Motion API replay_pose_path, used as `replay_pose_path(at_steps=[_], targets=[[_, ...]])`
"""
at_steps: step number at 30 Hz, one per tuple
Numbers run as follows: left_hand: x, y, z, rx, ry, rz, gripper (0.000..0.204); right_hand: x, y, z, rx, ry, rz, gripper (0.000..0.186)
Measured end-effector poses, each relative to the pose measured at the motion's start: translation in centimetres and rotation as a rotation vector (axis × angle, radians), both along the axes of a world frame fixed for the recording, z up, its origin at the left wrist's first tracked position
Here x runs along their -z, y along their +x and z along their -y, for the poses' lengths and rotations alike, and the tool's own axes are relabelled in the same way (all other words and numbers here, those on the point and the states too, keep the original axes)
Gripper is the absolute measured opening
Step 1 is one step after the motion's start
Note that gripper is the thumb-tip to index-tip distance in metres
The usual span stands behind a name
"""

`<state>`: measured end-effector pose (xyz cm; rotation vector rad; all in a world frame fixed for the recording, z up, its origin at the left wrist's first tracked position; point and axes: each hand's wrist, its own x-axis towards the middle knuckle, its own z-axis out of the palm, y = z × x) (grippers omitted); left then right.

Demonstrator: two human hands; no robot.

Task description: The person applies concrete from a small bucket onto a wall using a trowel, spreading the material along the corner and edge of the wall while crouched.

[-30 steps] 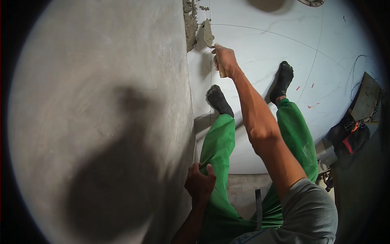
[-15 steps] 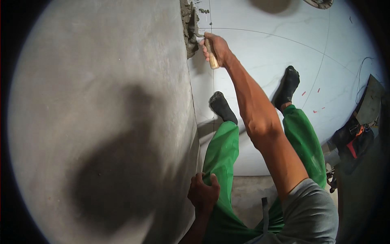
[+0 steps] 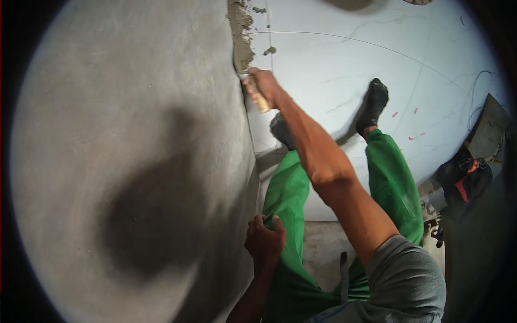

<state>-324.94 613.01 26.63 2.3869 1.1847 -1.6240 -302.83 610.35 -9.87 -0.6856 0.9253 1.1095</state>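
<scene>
My right hand (image 3: 264, 85) is closed around the wooden handle (image 3: 262, 103) of a trowel. It is at the lower end of a strip of wet grey mortar (image 3: 241, 46), which runs along the joint between the bare grey wall and the tiles. The trowel's blade cannot be made out here. Small lumps of mortar (image 3: 270, 51) lie on the tile beside the strip. My left hand (image 3: 265, 239) rests on my green trouser leg (image 3: 291, 202), thumb apart from the bent fingers, holding nothing.
A plain grey plastered surface (image 3: 107, 107) fills the left, with my shadow on it. Large white tiles (image 3: 323, 70) lie under my black-socked feet. Red scraps (image 3: 411, 138) are scattered at right, near a dark bag (image 3: 463, 177). A round object (image 3: 417, 1) is cut off at the top.
My right hand has come down and left along the joint with the trowel. The mortar there now looks flatter and smoother. My left hand stays on my leg.
</scene>
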Motion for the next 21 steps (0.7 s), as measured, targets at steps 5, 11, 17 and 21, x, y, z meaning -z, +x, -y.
replay_pose_path(at_steps=[5,11,17,21], targets=[[-1.2,-0.6,-0.1,0.053,0.02,-0.047,0.046,-11.3,2.1,4.6,-0.306,-0.201,0.349,0.042],[-0.5,-1.6,1.2,-0.006,-0.025,0.039,0.048,-14.7,13.2,27.2,-0.797,-1.174,1.172,0.047],[-1.0,0.3,1.9,-0.001,-0.005,0.043,0.048,-16.8,30.3,34.8,-1.273,-1.553,1.088,0.043],[-0.9,0.9,5.5,-0.017,0.053,0.004,0.048,-10.0,32.3,38.9,-1.144,-1.241,1.213,0.051]])
